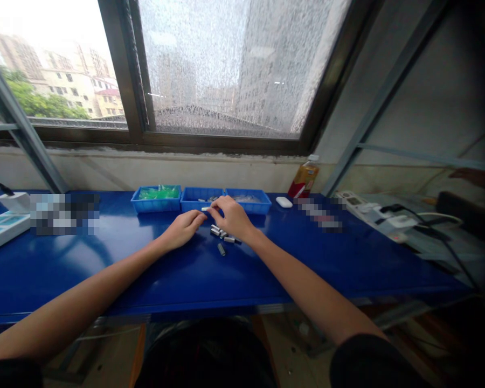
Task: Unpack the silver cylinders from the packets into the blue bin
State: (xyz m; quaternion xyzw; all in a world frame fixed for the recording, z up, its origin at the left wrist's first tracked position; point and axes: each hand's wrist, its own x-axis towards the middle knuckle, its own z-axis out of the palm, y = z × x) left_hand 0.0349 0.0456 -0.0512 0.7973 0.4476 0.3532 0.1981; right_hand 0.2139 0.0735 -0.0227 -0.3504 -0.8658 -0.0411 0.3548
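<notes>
Hands: left hand (185, 226) curled, contents unclear; right hand (231, 214) pinching small metal cylinder (206, 208); no legible writing.

Daylight from the window (226, 70); right edge dark, perhaps vignetted.

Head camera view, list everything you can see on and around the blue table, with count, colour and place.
table: one, blue, under the window
trays: three, blue, in a row at the table's far edge; the left one holds green pieces
metal cylinders: a small cluster, silver-grey, loose on the table beside the hands
bottle: one, amber drink with red label, right of the trays
small white object: one, by the bottle
power strip: one, white, with plugs, right end
panel: one, white and light blue, left end
window: one, dark frame, wet glass
left hand: one, on the table, fingers meeting the right
right hand: one, over the cylinders, pinching a small silver piece
</notes>
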